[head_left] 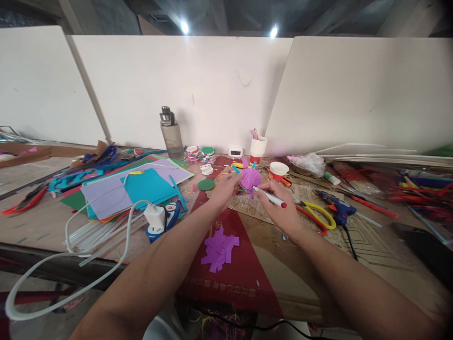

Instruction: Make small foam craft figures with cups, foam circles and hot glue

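Observation:
My left hand [228, 190] pinches the left edge of a purple paper cutout [250, 178], round with strips sticking out and dark lines drawn on it. It is held up above the table. My right hand [278, 203] grips a white marker pen [271, 196] with a red end. The pen's tip points at the lower edge of the cutout; whether it touches I cannot tell. Between my forearms, a pile of similar purple paper cutouts [220, 250] lies on a red printed sheet [244, 283].
Coloured paper sheets [148, 186], a power strip [163, 222] and a white cable are at the left. A bottle [171, 134], a small clock [235, 152] and paper cups [258, 148] stand behind. Scissors [320, 215], a glue gun [339, 210] and a phone [426, 248] lie right.

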`<state>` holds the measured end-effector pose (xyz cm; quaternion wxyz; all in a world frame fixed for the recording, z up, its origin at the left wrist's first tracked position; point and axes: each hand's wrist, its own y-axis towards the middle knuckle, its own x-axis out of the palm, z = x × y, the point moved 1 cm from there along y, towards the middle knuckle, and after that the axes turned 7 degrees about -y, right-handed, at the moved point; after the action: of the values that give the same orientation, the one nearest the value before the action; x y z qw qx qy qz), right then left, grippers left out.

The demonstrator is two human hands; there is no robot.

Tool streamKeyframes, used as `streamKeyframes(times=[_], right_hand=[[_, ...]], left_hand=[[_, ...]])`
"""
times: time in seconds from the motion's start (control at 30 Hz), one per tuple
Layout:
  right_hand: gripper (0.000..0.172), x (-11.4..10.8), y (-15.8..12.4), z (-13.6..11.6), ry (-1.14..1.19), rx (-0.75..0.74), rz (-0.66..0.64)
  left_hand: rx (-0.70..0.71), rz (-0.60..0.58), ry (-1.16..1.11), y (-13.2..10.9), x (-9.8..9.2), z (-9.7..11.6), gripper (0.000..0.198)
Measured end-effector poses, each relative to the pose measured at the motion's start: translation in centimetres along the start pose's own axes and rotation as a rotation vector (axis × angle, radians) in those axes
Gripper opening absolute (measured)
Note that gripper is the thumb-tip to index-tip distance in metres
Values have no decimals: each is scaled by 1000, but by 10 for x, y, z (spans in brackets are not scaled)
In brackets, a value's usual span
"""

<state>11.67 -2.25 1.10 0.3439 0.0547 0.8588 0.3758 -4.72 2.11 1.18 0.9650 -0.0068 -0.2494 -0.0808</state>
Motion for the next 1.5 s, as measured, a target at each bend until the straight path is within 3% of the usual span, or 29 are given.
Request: streamKeyframes(times=[1.5], right_hand=[[11,-1,0,1,5,6,-12]], left_hand=[[4,14,49,1,1,1,36]])
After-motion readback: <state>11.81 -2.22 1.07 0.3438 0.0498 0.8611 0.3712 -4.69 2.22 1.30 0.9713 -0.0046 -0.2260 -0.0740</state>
